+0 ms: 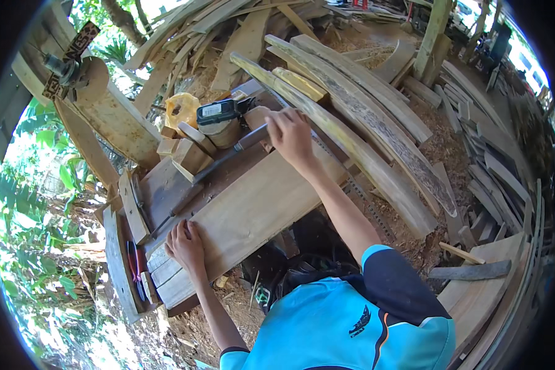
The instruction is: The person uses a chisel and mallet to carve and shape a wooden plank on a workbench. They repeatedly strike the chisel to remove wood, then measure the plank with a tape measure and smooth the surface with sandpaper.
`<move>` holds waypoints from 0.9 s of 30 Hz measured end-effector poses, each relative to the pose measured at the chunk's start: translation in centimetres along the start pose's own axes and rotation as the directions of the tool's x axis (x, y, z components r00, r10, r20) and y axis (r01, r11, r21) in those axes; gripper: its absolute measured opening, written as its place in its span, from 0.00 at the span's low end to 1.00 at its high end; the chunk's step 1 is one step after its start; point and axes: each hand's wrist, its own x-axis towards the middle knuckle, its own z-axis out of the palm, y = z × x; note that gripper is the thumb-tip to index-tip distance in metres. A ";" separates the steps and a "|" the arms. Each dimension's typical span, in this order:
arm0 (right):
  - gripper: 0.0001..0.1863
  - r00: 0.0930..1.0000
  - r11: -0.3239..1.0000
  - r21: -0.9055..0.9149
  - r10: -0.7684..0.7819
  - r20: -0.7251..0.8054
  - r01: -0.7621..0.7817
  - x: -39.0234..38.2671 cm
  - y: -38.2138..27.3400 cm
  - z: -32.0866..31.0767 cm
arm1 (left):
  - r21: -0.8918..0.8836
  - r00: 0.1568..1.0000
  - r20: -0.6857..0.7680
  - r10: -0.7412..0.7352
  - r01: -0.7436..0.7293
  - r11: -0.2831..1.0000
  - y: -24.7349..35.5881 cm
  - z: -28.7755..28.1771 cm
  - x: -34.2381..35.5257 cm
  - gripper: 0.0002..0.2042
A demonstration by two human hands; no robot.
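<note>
A broad pale wooden plank (253, 209) lies slantwise across the bench in front of me. My left hand (186, 246) rests on its near left end, fingers stretched out on the wood. Beyond the far edge of the plank, my right hand (291, 137) is closed round the end of a brown handle. That handle belongs to what looks like a long chisel (251, 137), whose dark blade points down to the left. Its far tip lies near a small wood block (192, 155). The fingers partly hide the handle's end.
A black battery pack (217, 111) and a yellowish translucent bag (182, 110) sit behind the chisel. Thin metal tools (169, 217) and red-handled pliers (134, 262) lie at the bench's left. Long curved timbers (345, 142) stretch along the right; offcuts (496, 179) are piled beyond.
</note>
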 end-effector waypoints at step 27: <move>0.14 0.796 0.882 -0.091 0.458 0.396 -0.462 -11.2 3.1 -16.6 | -0.054 0.997 0.013 0.071 -0.070 0.996 -0.1 -0.5 0.2 0.15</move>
